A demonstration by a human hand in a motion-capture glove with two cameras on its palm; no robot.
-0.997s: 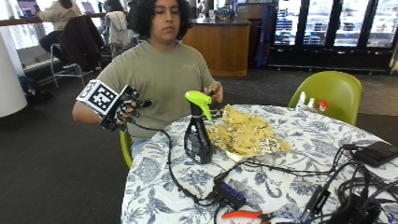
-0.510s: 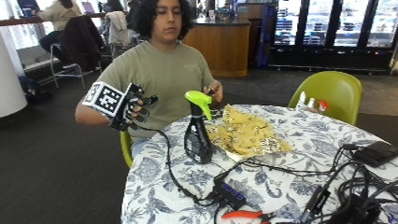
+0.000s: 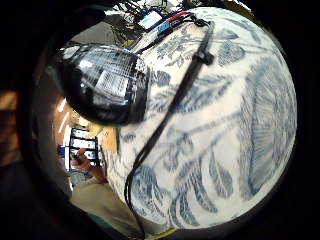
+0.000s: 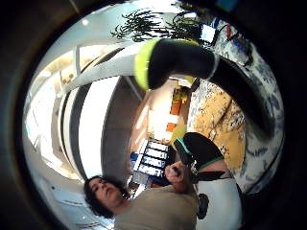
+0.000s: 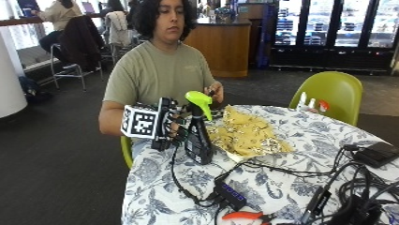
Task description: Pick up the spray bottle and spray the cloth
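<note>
Spray bottle upright on desk, cloth at its 3 o'clock. Right hand at bottle's neck; fingers' closure: cannot tell. Advice: wrap neck below trigger, then aim at cloth.

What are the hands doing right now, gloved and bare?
Gloved right hand: beside the spray bottle; grip cannot be told.
Bare left hand: raised, holding something small.

A round table with a blue-and-white floral cloth cover fills the lower right of the outside view. A green chair stands behind it at the right. Black cables sprawl across the lower right, with a black hub and orange-handled pliers near the bottom edge.
</note>
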